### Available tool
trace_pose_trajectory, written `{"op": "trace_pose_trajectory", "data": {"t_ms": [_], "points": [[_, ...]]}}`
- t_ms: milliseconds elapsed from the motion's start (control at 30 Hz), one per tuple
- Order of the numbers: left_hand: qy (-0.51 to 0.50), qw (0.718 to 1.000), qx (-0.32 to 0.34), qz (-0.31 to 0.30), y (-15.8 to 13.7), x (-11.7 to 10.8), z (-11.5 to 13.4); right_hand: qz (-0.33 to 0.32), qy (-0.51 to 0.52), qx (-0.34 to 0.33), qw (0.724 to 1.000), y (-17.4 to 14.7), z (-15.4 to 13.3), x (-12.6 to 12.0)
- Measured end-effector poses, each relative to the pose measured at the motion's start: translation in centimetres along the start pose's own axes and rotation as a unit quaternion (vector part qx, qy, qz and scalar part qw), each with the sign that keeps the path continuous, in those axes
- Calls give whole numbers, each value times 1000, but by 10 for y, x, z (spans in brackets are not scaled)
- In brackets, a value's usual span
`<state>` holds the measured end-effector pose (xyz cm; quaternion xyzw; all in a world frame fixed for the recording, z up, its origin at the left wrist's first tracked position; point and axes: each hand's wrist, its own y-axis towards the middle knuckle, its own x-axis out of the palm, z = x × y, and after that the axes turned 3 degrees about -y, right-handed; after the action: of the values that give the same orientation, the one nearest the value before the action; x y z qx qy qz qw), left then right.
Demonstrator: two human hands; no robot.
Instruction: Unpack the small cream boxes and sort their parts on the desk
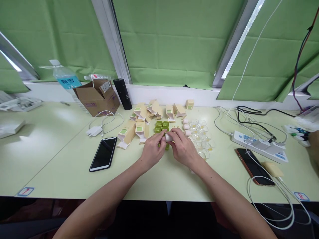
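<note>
My left hand [154, 148] and my right hand [183, 147] meet over the middle of the table. Between their fingertips they pinch a small whitish block [168, 137]; its underside is hidden by the fingers. Directly behind and partly under the hands lie several small green square cups [159, 128]. Just right of them are a few pale pink blocks [186, 127], close to my right hand. Several clear plastic cases [199, 135] spread out beyond those. Opened cream cardboard boxes [128, 133] lie to the left and behind the cups.
A phone [103, 154] and a white charger [94, 131] lie left. Behind stand a brown carton [99, 99], a black flask [122, 94] and a large bottle [65, 78]. A power strip [259, 146], tangled cables and another phone [255, 167] occupy the right.
</note>
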<state>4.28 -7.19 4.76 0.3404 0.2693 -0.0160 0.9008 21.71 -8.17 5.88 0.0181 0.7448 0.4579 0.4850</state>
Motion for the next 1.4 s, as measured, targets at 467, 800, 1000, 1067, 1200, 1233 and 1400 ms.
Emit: {"op": "trace_pose_trajectory", "data": {"t_ms": [467,800,1000,1067,1200,1233,1400], "points": [[-29,997,-71,17,0,3,5,4,-28,20,999,1,-7,10],[-38,997,-49,45,3,-1,7,-14,-10,18,1000,1,-9,5],[-1,999,-10,54,3,-2,6,-6,-41,18,999,-1,-12,8],[-10,998,-21,54,3,-1,6,-2,-41,23,999,-1,-13,9],[-85,992,-78,44,5,1,5,11,-11,38,999,0,-12,9],[-112,989,-93,41,5,1,4,13,-2,41,999,0,-11,9],[-199,969,-144,27,5,4,6,16,15,54,998,-2,-10,10]]}}
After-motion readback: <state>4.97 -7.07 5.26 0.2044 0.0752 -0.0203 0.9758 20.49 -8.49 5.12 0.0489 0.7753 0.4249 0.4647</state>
